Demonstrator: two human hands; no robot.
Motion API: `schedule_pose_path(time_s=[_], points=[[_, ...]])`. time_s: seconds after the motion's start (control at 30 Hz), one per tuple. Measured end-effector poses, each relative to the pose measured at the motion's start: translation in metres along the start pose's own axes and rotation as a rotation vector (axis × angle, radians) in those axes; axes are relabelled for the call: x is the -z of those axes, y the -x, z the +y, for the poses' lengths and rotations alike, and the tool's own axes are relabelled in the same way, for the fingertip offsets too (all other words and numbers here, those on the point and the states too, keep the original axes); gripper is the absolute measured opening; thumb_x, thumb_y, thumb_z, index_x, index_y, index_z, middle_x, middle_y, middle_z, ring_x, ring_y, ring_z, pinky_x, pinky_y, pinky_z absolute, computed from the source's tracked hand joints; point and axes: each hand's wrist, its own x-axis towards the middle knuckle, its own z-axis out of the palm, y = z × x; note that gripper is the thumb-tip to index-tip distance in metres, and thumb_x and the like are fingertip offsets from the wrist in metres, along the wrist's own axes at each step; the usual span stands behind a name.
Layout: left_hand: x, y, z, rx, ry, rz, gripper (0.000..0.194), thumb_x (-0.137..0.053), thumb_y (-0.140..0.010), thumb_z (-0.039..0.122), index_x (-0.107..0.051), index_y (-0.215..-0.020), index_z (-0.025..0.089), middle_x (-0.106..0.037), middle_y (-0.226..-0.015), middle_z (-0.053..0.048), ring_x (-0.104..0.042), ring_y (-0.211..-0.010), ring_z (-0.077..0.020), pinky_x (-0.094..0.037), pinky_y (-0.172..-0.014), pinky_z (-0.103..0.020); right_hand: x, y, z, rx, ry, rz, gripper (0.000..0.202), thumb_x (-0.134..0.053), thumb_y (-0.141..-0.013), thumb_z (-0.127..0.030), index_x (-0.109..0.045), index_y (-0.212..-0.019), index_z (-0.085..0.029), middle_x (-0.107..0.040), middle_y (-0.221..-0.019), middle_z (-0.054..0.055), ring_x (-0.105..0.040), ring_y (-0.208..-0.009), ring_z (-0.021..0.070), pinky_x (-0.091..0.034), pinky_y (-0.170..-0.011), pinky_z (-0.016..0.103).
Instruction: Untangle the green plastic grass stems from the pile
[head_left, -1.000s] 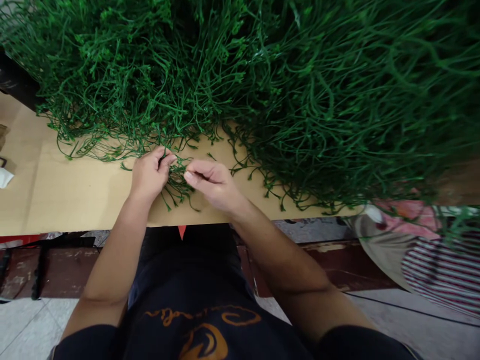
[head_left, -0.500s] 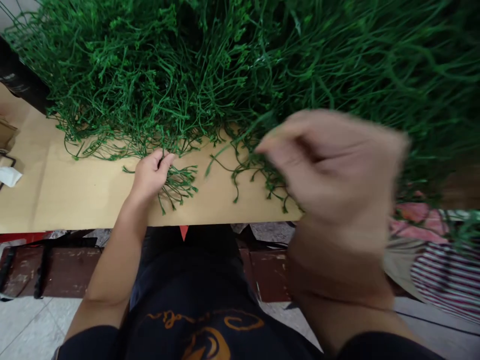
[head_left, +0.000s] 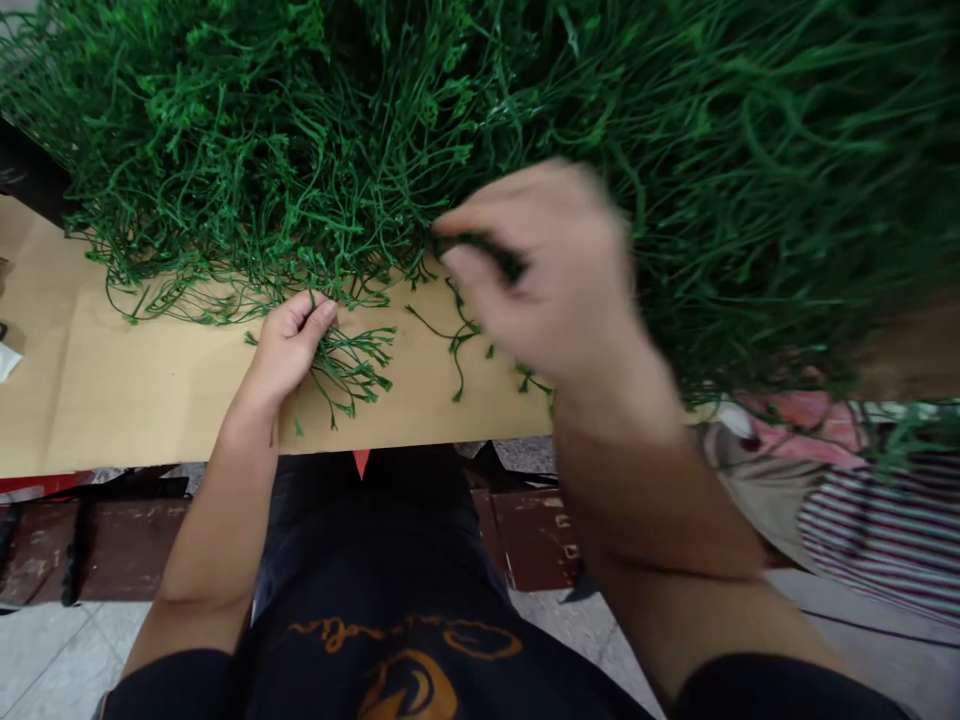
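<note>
My left hand point(head_left: 294, 338) is closed around a small bunch of thin green plastic stems point(head_left: 352, 365), at the near side of the cardboard-covered table. Their forked tips fan out to the right of my thumb. My right hand point(head_left: 551, 275), blurred by motion, is over the front edge of a large heap of the same green stems point(head_left: 315, 130). Its thumb and forefinger are curled with a gap between their tips, and no stem shows between them. A few loose stems point(head_left: 459, 370) lie on the cardboard between my hands.
Tan cardboard point(head_left: 150, 380) covers the tabletop. A black object point(head_left: 30, 175) stands at the left of the heap. Pink cloth point(head_left: 810, 430) and a striped fabric point(head_left: 885, 530) are at the right, below table height. A brown bench point(head_left: 127, 545) is beneath the table edge.
My right hand has swung left and away from me, toward the heap's front edge. The left hand stays closed on its bunch. The view has shifted slightly.
</note>
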Motion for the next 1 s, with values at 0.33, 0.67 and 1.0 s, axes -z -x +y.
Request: schedule_pose_path(time_s=[0.33,0.67,1.0], points=[[0.0,-0.001,0.0,-0.003,0.046,0.061,0.025,-0.048,-0.086,0.033,-0.047,-0.064,0.019,-0.045,-0.062,0.002,-0.044,-0.063,-0.0105,-0.04,-0.062,-0.023,-0.063,0.001,-0.012,-0.068,-0.003,-0.034,0.026,-0.046,-0.087,-0.034,-0.044,-0.066,-0.017,-0.046,-0.071,0.005,-0.043,-0.074,0.0162,-0.037,-0.075,0.035],[-0.001,-0.008,-0.01,0.115,-0.16,0.243,0.027,-0.051,-0.084,0.029,-0.044,-0.061,0.019,-0.041,-0.056,0.004,-0.039,-0.056,-0.0101,-0.033,-0.058,-0.025,-0.065,0.018,-0.062,0.138,-0.42,0.085,0.031,-0.04,-0.076,-0.01,-0.019,-0.053,-0.019,-0.024,-0.051,-0.003,-0.026,-0.051,0.0083,-0.027,-0.054,0.026],[0.003,-0.004,-0.012,0.024,0.002,0.153,0.031,-0.053,-0.082,0.038,-0.047,-0.06,0.018,-0.041,-0.057,0.003,-0.041,-0.058,-0.01,-0.035,-0.059,-0.023,0.021,0.007,-0.032,0.068,0.054,0.348,0.033,-0.047,-0.088,-0.021,-0.033,-0.058,-0.019,-0.034,-0.06,0.0,-0.039,-0.067,0.0115,-0.031,-0.063,0.029]])
